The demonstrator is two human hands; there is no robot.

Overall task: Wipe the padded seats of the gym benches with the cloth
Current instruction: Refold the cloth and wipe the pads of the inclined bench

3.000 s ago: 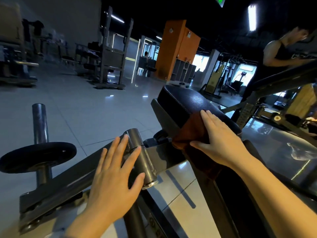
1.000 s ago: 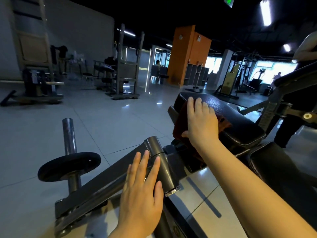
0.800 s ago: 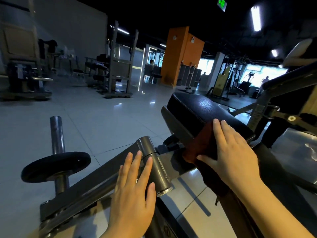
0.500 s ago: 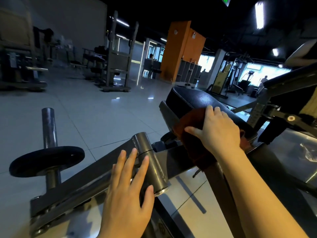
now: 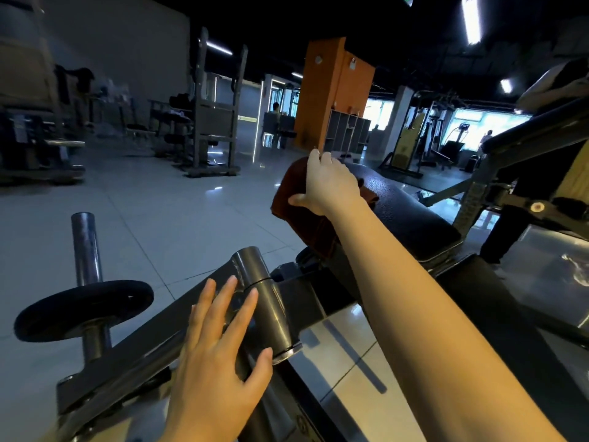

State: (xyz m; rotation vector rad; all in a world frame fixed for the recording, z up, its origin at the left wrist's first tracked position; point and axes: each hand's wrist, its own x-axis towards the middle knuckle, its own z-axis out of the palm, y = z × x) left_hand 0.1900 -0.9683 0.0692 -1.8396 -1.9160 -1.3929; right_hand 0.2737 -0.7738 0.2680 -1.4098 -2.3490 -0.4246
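R hand (image 5: 330, 186) lies flat w/ straight fingers (image 5: 315, 161) pressing the dark red cloth (image 5: 293, 205) onto the far left end of the black padded seat (image 5: 411, 215); cloth drapes over the pad's left edge. L hand (image 5: 216, 371) rests open, fingers spread, on the grey steel frame (image 5: 134, 352) beside its round pivot tube (image 5: 264, 301). Weight plate (image 5: 83, 309) sits on a peg at left, above the tiled floor (image 5: 159, 212).

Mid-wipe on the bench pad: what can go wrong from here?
1. The cloth hangs over the near-left edge of the black pad; the right hand might push it off.
2. The pad's right side looks uncovered and may get skipped.
3. The left hand leans flat on the steel frame by a round pivot tube; it could slip.
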